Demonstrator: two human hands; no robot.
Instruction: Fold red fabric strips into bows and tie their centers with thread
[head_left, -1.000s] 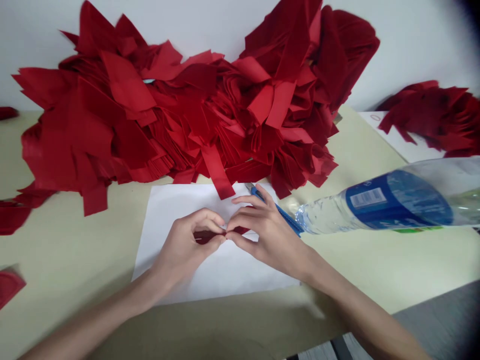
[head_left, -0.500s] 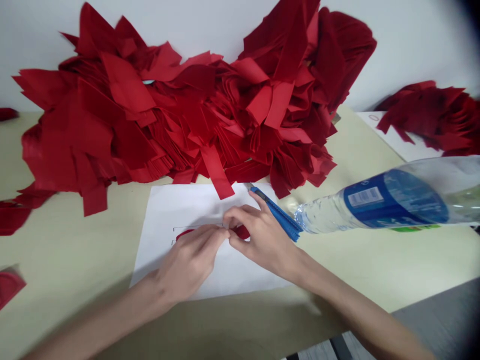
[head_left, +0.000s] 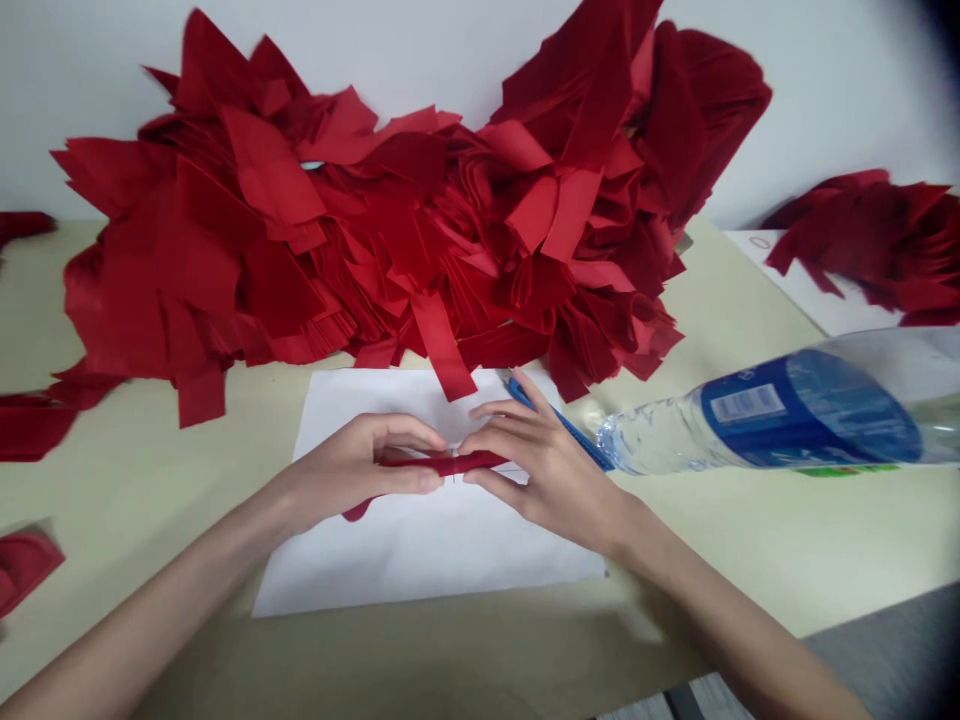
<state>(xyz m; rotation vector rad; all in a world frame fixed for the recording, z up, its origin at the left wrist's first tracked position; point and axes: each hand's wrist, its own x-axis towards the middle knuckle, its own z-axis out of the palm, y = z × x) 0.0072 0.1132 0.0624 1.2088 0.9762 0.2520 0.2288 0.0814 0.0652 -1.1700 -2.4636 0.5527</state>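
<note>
A narrow strip of red fabric-like material (head_left: 454, 465) stretches between my two hands, just over a white sheet of paper (head_left: 450, 560). My left hand (head_left: 345, 470) pinches its left part between thumb and fingers, and a rounded red end hangs out below that palm. From the other side my right hand (head_left: 551, 470) grips the right part with thumb and fingertips. Thin dark printed lines show on the paper by my fingertips. Partly covered by my right hand, a blue utility knife (head_left: 589, 447) lies along the sheet's right side.
Behind the paper rises a big heap of red strips (head_left: 375, 230) against a white wall. A clear plastic bottle with a blue label (head_left: 810, 405) lies on its side at right. More red pieces (head_left: 862, 240) rest on another white sheet at far right. Another red piece (head_left: 26, 570) sits at left.
My hands have moved apart from a close pinch, and more of the red strip shows between them. My left hand has turned, its thumb now along the strip's near side.
</note>
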